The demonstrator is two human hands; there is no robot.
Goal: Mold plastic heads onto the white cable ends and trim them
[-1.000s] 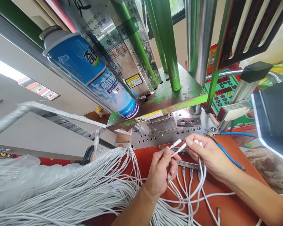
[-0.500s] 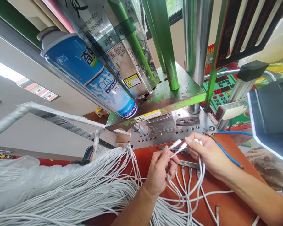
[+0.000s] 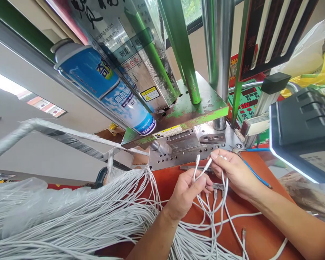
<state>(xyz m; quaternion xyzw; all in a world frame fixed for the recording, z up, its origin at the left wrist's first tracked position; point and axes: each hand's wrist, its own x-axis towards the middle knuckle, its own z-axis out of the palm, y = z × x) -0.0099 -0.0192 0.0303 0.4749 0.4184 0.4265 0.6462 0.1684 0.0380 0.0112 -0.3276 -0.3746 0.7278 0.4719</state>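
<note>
My left hand (image 3: 188, 191) pinches a white cable whose plug end (image 3: 197, 160) sticks up above my fingers. Close beside it, my right hand (image 3: 234, 173) pinches a second white cable by its plug end (image 3: 207, 165). Both plugs hover just in front of the metal mould plate (image 3: 189, 146) of the press. More white cables (image 3: 213, 216) trail from both hands across the orange worktop (image 3: 249, 224). A metal strip of connector tips (image 3: 218, 187) lies under my hands.
A big bundle of white cables (image 3: 83, 216) fills the left, partly under clear plastic. A blue spray can (image 3: 105, 94) rests on the green press frame (image 3: 195, 108). A green control panel (image 3: 246, 103) and a black box (image 3: 303, 130) stand at right. A blue wire (image 3: 256, 175) runs behind my right hand.
The left-hand plug has tipped from pointing right to pointing upward. Both hands have shifted slightly left, and the camera view has swung a little.
</note>
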